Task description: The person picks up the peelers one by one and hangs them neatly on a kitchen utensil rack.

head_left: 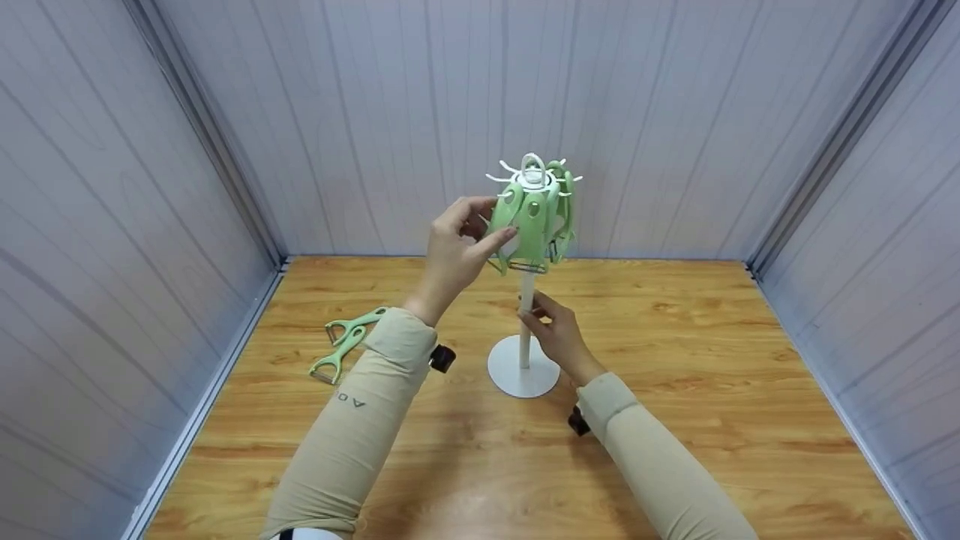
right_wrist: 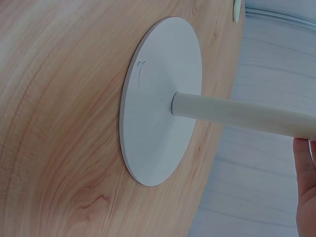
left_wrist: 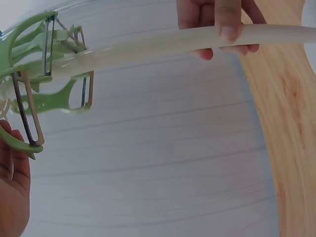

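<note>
A white rack stands upright on its round base (right_wrist: pixel 148 143), with a ring of thin hooks (head_left: pixel 498 178) and a loop at its top. Several light-green peelers (head_left: pixel 534 234) hang around the pole from those hooks, blades downward. On the rack's left side my left hand (head_left: pixel 459 244) grips one green peeler (head_left: pixel 505 214) between thumb and fingers, its holed handle end up at a hook. Lower down, my right hand (head_left: pixel 561 334) pinches the white pole (left_wrist: pixel 143 47) between thumb and fingers, below the hanging blades. Part of the left hand's fingers is hidden behind the peeler.
Two more green peelers, a nearer one (head_left: pixel 346 349) and a farther one (head_left: pixel 360 322), lie on the wooden table (head_left: pixel 675 360) beside my left forearm. Pale panel walls (head_left: pixel 375 112) enclose the table at the back and on both sides.
</note>
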The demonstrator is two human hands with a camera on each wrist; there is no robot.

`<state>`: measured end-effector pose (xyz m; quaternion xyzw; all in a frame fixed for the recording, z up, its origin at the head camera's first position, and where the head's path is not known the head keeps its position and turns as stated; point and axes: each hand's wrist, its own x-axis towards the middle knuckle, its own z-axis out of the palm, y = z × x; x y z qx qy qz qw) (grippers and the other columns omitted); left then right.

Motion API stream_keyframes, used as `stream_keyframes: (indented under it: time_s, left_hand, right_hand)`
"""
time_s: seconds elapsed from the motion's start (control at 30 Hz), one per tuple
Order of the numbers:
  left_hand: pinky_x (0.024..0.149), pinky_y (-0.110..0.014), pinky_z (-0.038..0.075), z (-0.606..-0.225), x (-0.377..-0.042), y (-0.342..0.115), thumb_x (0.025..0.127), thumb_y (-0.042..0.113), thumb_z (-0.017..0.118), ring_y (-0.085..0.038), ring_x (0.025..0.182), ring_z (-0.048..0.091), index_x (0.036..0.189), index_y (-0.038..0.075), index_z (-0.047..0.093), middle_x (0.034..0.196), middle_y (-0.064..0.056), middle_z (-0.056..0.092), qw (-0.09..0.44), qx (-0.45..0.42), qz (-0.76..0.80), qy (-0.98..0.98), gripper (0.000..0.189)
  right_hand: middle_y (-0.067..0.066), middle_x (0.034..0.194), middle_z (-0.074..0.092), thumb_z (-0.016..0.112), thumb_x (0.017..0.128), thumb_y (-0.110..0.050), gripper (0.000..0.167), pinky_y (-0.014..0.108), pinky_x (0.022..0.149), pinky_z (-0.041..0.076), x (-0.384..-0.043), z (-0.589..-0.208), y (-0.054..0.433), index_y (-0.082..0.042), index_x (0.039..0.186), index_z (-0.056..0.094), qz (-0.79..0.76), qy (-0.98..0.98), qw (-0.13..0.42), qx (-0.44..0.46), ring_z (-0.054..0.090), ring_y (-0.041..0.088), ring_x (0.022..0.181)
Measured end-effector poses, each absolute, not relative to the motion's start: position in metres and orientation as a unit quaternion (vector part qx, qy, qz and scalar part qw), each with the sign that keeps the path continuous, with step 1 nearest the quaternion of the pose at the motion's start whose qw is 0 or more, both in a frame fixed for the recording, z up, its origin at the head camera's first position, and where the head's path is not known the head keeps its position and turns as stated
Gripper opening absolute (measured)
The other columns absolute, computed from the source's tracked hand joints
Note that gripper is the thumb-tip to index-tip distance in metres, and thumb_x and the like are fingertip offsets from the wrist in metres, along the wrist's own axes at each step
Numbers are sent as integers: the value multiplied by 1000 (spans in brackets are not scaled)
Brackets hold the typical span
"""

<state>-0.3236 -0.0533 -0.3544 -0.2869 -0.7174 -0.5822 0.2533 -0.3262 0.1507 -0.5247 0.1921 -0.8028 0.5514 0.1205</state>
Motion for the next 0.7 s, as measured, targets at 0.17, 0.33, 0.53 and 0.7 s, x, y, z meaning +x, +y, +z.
stream_keyframes:
  time_s: [0.17, 0.33, 0.53, 0.7]
  left_hand:
    - [68, -23, 56, -358, -320, -43, 92, 7, 88, -7, 74, 60, 119, -6, 67, 90, -15, 70, 251, -294, -583, -715, 37]
    - [71, -21, 56, -359, -320, -37, 92, 7, 88, -10, 76, 62, 119, -6, 64, 92, -17, 71, 260, -302, -577, -713, 39]
    - [81, -27, 60, -361, -320, -43, 91, 9, 89, -24, 88, 71, 124, -6, 66, 101, -18, 75, 267, -313, -562, -718, 42]
    - [91, -42, 63, -366, -319, -59, 91, 10, 89, -30, 100, 73, 126, -6, 69, 109, -19, 75, 256, -319, -548, -730, 43]
  right_hand:
    - [18, 112, 75, 68, 108, -12, 27, 51, 87, 67, -328, -526, 152, 0, 133, 72, 563, -795, 122, 193, 73, 34, 103]
    - [19, 112, 75, 67, 108, -9, 27, 46, 87, 68, -328, -526, 154, 0, 134, 71, 563, -794, 120, 195, 73, 33, 102]
    - [19, 109, 75, 67, 108, -9, 24, 51, 86, 68, -328, -525, 155, 0, 130, 72, 566, -789, 125, 202, 73, 33, 100]
    - [18, 110, 75, 68, 108, -9, 25, 47, 86, 68, -328, -523, 155, 0, 131, 72, 556, -797, 127, 200, 73, 28, 99]
